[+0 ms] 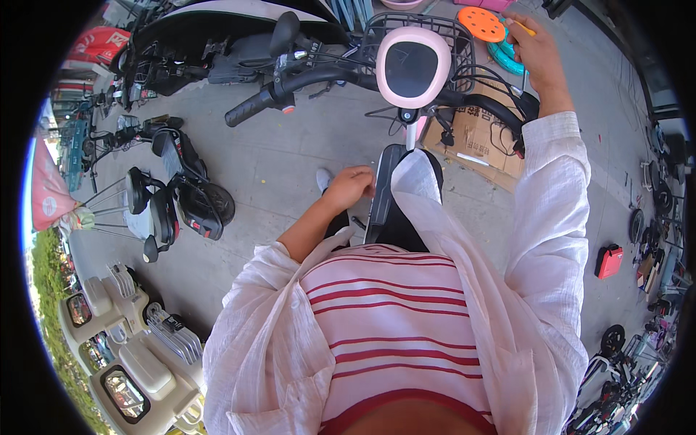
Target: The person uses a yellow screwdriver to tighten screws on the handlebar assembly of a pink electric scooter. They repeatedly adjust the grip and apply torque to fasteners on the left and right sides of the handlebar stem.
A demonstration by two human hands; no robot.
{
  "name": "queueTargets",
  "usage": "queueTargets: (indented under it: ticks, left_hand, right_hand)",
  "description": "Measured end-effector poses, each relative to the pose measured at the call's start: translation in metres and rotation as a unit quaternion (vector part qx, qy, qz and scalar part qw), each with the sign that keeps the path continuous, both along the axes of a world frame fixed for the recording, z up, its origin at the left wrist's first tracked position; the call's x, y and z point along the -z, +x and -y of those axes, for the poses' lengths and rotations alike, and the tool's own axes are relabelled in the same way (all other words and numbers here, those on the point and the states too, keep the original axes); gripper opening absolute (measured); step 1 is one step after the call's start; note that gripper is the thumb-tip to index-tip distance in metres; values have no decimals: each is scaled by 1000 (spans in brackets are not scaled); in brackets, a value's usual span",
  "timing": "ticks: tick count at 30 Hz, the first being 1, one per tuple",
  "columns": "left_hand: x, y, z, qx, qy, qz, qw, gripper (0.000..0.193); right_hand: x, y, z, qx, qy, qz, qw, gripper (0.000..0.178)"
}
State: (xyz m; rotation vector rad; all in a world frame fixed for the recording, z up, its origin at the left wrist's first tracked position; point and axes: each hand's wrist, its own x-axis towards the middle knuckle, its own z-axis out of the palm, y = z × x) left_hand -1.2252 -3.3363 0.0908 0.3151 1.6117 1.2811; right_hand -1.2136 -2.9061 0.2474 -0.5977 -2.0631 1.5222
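- We see the right hand [540, 64] pinching a small yellow stick [528, 30], near the orange disc [481, 25] and beyond the right end of the handlebar [319, 75].
- We judge the stick light, stiff and perhaps slick; we'd grip its middle.
- Our left hand [351, 187] is half curled beside the dark panel [383, 181]; we cannot tell whether it holds anything.

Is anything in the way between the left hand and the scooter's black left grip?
Nothing visible: in this view, just grey floor shows between the left hand and black grip. A shoe shows beside the hand, but seems lower down.
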Motion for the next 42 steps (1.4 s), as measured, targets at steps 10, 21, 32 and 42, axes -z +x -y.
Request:
queueTargets:
  ticks: [10, 21, 32, 42]
  left_hand:
    - [-178, -113, 4, -235, 42, -512, 825, 11]
    - [-175, -170, 4, -51, -146, -725, 671, 13]
    - [-171, -177, 5, -30, -135, -738, 661, 10]
    - [-171, -185, 1, -30, -140, -751, 644, 11]
  right_hand:
    - [-19, 8, 19, 33, 15, 51, 998, 32]
    - [-20, 4, 25, 34, 55, 57, 996, 33]
    - [-24, 9, 25, 21, 32, 50, 998, 33]
    - [-23, 8, 26, 27, 45, 60, 997, 35]
